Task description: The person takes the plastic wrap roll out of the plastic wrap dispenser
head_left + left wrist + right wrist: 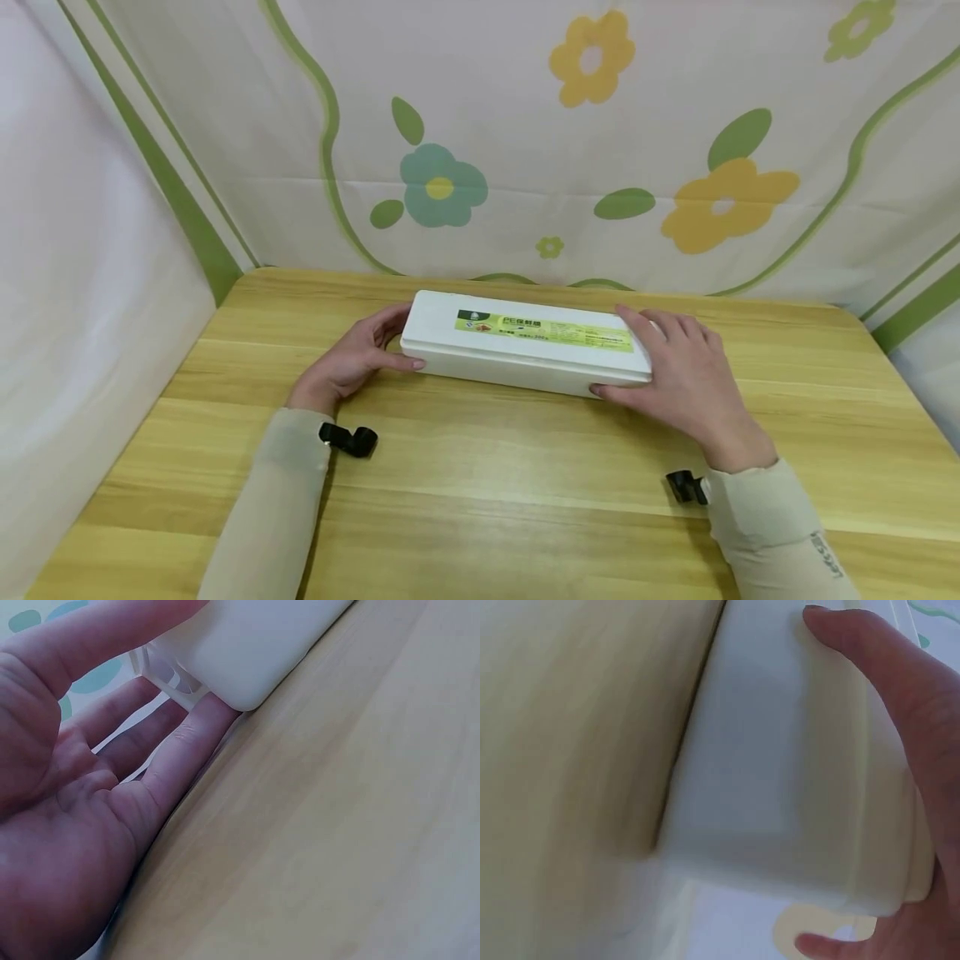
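A long white plastic wrap box [517, 372] with a green and yellow label on its lid lies across the back half of the table, its left end set slightly farther back. My left hand [358, 354] holds the left end, thumb on the front side and fingers behind and under the end, as the left wrist view shows. At the other end, my right hand [686, 379] grips the box, thumb against the front side and fingers over the far right corner. In the right wrist view the box's smooth side [757, 765] sits close over the wood.
The wooden table [480, 500] reaches back to a white curtain [517, 150] printed with flowers and green lines. More white cloth [90, 250] hangs along the left edge. Black camera mounts [363, 442] are strapped to both sleeved wrists.
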`<state>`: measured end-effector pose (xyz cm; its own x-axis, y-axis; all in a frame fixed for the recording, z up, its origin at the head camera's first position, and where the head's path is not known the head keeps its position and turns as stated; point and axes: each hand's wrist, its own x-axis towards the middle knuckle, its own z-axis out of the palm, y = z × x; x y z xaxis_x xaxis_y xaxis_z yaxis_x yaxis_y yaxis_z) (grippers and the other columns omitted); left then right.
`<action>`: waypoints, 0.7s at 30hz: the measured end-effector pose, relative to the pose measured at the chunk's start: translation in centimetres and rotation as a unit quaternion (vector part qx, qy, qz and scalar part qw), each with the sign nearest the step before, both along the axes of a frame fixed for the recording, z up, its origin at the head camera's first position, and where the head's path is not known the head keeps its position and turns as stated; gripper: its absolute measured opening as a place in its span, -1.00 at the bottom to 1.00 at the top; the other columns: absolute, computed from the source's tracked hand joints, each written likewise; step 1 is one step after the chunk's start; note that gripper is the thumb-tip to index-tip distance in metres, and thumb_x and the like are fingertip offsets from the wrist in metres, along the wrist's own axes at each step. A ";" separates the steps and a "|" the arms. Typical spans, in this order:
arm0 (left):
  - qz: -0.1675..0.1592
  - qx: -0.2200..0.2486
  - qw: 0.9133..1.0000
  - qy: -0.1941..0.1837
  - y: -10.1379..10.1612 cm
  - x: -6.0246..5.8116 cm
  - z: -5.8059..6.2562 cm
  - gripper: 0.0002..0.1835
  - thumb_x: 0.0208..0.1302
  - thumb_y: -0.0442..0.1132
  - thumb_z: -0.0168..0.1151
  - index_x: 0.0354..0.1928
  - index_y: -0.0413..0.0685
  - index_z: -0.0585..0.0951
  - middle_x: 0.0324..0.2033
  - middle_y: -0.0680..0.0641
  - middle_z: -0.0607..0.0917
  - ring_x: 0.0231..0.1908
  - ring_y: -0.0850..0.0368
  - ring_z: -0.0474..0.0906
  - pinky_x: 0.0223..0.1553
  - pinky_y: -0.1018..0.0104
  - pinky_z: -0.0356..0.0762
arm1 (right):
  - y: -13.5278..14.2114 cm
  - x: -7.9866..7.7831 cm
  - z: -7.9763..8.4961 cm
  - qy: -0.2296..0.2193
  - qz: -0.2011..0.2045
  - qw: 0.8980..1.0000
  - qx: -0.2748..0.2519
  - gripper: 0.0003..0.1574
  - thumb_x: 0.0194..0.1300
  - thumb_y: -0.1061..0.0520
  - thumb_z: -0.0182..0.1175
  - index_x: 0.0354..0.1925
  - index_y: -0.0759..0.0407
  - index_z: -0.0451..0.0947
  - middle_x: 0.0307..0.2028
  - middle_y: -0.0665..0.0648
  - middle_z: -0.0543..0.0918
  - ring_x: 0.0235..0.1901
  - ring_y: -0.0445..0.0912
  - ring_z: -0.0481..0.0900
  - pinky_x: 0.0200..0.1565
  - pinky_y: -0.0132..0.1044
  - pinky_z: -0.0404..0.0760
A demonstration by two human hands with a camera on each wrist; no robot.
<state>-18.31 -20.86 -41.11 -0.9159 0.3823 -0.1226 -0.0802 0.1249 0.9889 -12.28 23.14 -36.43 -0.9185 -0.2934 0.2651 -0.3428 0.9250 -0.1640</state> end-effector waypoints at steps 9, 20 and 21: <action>0.003 0.003 1.000 0.002 0.0 0.0 -0.1 0.02 0.08 -0.51 0.59 0.61 -0.03 0.36 0.53 -0.12 0.44 0.54 -0.09 0.28 0.61 -0.04 0.09 | -3.6 -0.9 0.8 0.026 0.027 0.999 0.040 0.33 -0.07 -0.57 0.56 0.54 -0.06 0.42 0.32 0.27 0.62 0.34 0.35 0.48 0.33 0.51 0.28; 0.007 0.003 1.000 -0.003 0.0 0.6 -0.1 0.02 0.08 -0.49 0.61 0.60 0.00 0.38 0.53 -0.10 0.45 0.54 -0.09 0.28 0.61 -0.07 0.08 | -11.6 -2.1 1.0 0.004 0.074 0.994 0.077 0.28 0.13 -0.63 0.41 0.60 -0.09 0.30 0.34 0.23 0.58 0.32 0.28 0.52 0.26 0.25 0.46; 0.006 0.003 1.000 -0.003 0.0 0.6 -0.1 0.02 0.08 -0.49 0.61 0.60 0.01 0.38 0.53 -0.10 0.45 0.54 -0.09 0.28 0.61 -0.07 0.08 | -12.1 -2.1 1.0 0.010 0.079 0.994 0.079 0.26 0.14 -0.62 0.41 0.59 -0.10 0.31 0.32 0.22 0.58 0.30 0.27 0.54 0.25 0.24 0.47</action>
<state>-17.70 -20.83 -41.21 -0.9198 0.3717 -0.1256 -0.0872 0.1184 0.9891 -14.40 11.04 -35.44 -0.8530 -0.4721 0.2225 -0.4869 0.8734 -0.0133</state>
